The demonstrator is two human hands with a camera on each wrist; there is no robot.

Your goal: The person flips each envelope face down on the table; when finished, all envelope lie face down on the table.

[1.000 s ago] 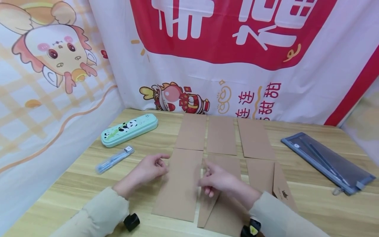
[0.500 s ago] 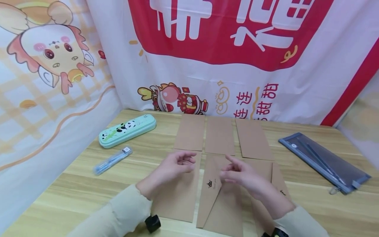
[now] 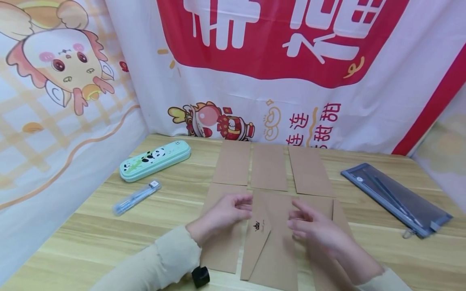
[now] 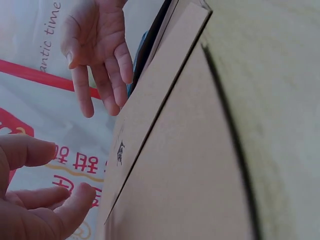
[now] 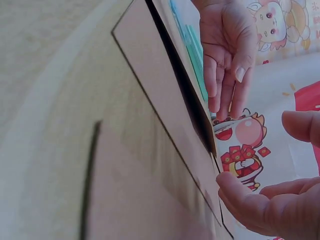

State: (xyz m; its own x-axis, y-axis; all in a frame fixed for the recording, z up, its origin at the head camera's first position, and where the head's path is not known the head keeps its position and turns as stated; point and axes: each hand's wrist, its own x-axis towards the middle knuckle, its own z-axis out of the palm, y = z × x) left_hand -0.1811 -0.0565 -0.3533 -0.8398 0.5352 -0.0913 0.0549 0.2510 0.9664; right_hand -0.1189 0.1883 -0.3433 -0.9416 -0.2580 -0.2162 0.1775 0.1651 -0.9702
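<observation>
In the head view, brown paper envelopes lie in two rows. My left hand (image 3: 227,212) hovers over the front left envelope (image 3: 222,256), fingertips close to the left edge of the front middle envelope (image 3: 278,254). That middle one shows its pointed flap (image 3: 255,246) with a small crown print. My right hand (image 3: 318,228) is over the front right envelope (image 3: 322,270), fingertips near the middle one's right edge. Both hands have loosely bent fingers and hold nothing. The left wrist view shows my left fingers (image 4: 75,210) apart from the paper; the right wrist view shows my right fingers (image 5: 245,202) likewise.
Three plain envelopes (image 3: 269,165) form the back row. On the left are a mint panda pencil case (image 3: 155,160) and a clear plastic box of pens (image 3: 136,198). A grey mesh zip pouch (image 3: 397,200) lies at the right. A printed cloth (image 3: 218,93) hangs behind the table.
Both hands have moved right, from either side of the front left envelope to either side of the front middle one. The middle envelope's crown print has come into sight.
</observation>
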